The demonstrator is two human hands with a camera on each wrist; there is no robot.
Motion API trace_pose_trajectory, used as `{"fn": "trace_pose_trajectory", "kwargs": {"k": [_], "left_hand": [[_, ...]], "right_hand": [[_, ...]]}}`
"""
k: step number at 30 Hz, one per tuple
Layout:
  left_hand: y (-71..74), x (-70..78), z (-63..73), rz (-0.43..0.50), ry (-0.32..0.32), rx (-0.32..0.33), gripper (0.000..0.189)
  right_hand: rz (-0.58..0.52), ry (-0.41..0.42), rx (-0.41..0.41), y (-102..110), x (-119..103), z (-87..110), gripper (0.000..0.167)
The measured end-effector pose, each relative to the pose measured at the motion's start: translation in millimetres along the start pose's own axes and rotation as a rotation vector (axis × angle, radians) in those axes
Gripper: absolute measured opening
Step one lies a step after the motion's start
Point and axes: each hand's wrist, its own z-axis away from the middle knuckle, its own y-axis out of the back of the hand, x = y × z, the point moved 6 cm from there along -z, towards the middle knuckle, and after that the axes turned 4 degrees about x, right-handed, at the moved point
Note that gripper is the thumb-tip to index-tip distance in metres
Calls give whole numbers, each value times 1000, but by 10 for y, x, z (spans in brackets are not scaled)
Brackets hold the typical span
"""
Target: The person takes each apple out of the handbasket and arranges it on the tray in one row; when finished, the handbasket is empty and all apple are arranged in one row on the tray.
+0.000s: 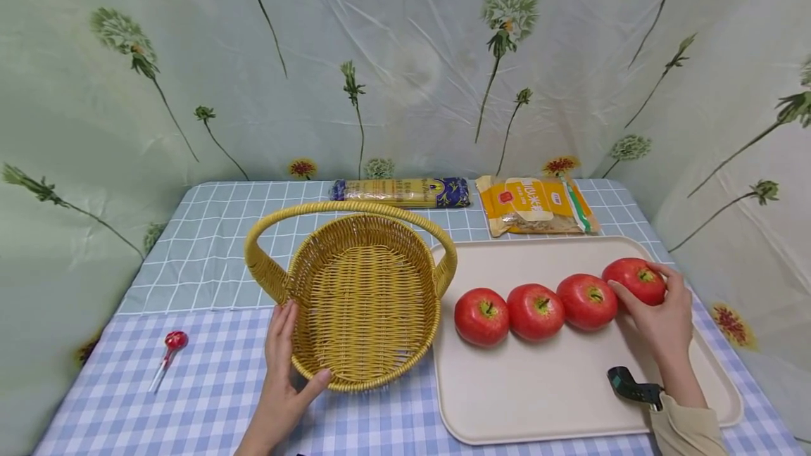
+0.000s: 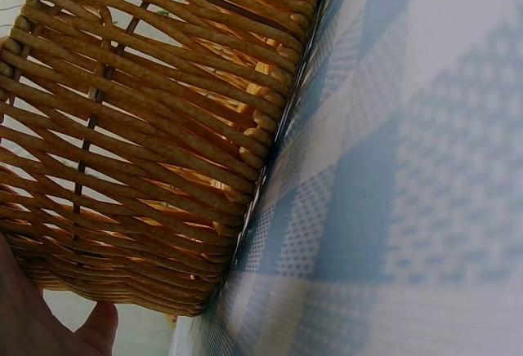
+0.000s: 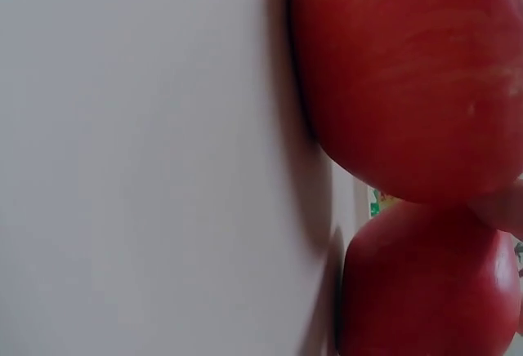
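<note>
A yellow-brown wicker basket [image 1: 364, 301] with a tall arched handle stands on the checked cloth, with nothing in it. My left hand [image 1: 281, 371] rests against its left front side, fingers fairly straight along the wall and thumb at the front rim. In the left wrist view, the woven wall [image 2: 155, 127] fills much of the picture beside that thumb [image 2: 100, 327]. Several red apples stand in a row on a cream tray [image 1: 538, 400]. My right hand [image 1: 665, 315] holds the rightmost apple [image 1: 633, 279] between thumb and fingers. The neighbouring apple [image 1: 587, 303] sits right beside that thumb.
A red lollipop [image 1: 171, 347] lies on the cloth at the left. Behind the basket lies a long yellow and blue packet [image 1: 399, 193]. An orange food bag [image 1: 535, 204] lies behind the tray. A flower-printed curtain [image 1: 418, 55] surrounds the table at the back and sides.
</note>
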Motion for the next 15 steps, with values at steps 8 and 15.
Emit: {"fn": "trace_pose_trajectory", "kwargs": {"k": [8,15], "left_hand": [[0,-2,0,-4,-1,-1,100],[4,-5,-2,-10,1,4,101]], "right_hand": [[13,114,-125,-11,-3,-23,75],[-38,181,-220,11,-3,-14,76]]}}
